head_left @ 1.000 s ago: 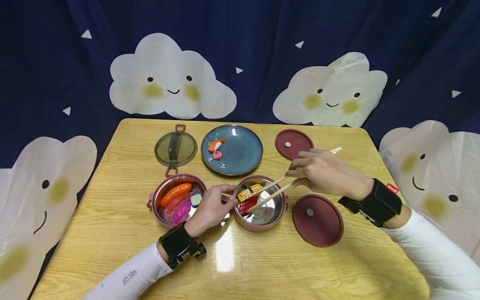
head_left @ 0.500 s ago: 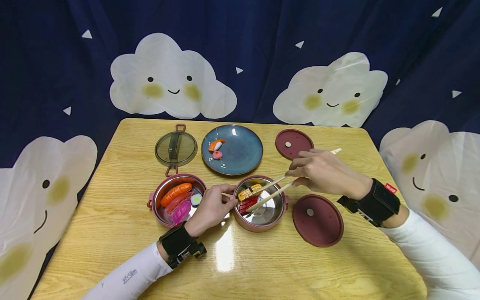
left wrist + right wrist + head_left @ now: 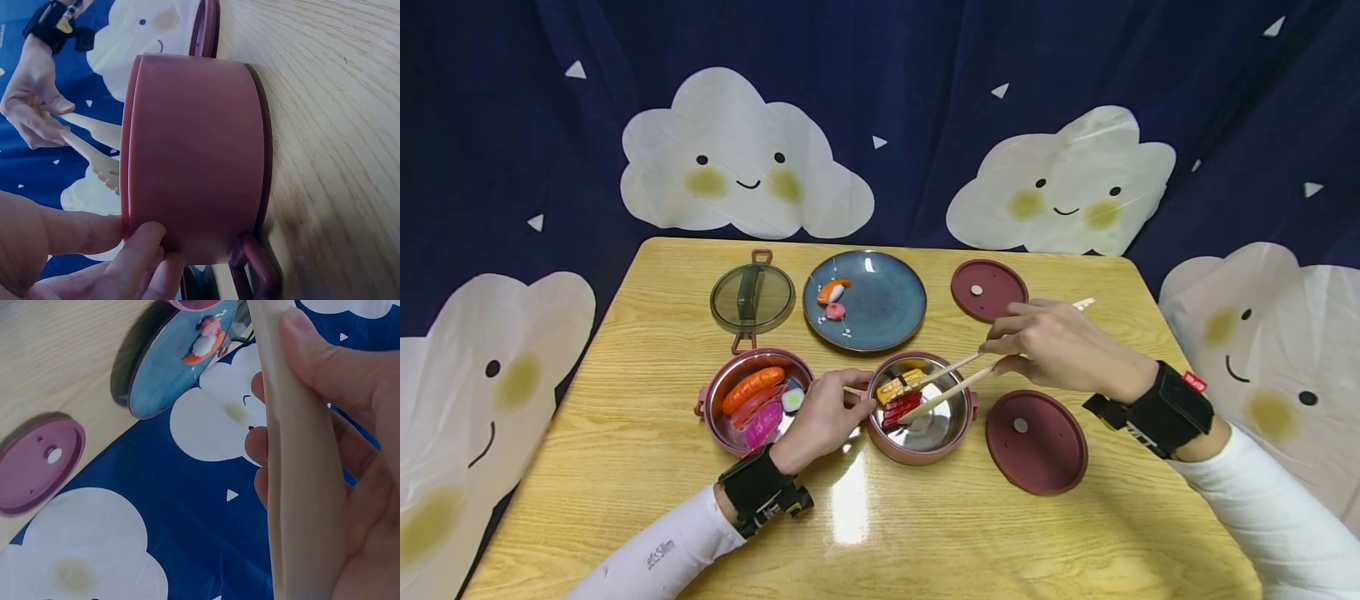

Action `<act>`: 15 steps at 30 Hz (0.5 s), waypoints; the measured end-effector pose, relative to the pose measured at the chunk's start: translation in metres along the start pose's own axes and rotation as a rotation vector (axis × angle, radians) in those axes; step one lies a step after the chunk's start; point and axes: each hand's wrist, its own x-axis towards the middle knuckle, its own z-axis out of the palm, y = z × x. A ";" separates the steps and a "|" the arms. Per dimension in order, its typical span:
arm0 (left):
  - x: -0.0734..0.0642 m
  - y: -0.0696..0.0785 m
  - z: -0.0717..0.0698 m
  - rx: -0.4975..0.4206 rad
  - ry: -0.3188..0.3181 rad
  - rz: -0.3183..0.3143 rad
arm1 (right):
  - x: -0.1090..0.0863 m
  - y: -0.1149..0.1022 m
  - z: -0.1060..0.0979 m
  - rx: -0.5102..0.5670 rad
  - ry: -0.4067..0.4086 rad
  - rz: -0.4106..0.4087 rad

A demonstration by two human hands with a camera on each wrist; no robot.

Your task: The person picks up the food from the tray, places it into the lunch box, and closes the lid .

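My right hand [image 3: 1052, 346] holds a pair of light wooden tongs [image 3: 951, 396] between thumb and fingers. Their arms reach apart into the right-hand pink pot [image 3: 917, 457], which has a shiny metal inside. One tip lies over a yellow food piece with a dark band [image 3: 891, 389], the other along the dark red slices [image 3: 895, 413] below it. At that pot's left rim my left hand [image 3: 827, 412] pinches the wall; the left wrist view shows thumb and fingers [image 3: 147, 240] at the rim. The right wrist view shows the tongs' handle [image 3: 303, 469] under my thumb.
Left stands another pink pot [image 3: 703, 404] with a sausage [image 3: 751, 389], red and purple pieces and a small white roll. Behind are a glass lid [image 3: 771, 300] and a blue plate [image 3: 880, 304] with two food pieces. Maroon lids [image 3: 1037, 450] lie on the right.
My right hand has shifted slightly right with the tongs, and the dark red slices have moved a little to the right inside the pot. My left hand keeps its place on the rim.
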 end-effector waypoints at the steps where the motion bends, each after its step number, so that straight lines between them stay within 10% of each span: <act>1: 0.000 0.000 0.000 0.001 0.000 -0.001 | -0.001 0.000 0.000 0.004 -0.005 0.001; 15: 0.000 0.000 0.000 0.011 -0.001 0.002 | 0.001 0.000 0.007 0.013 -0.030 -0.002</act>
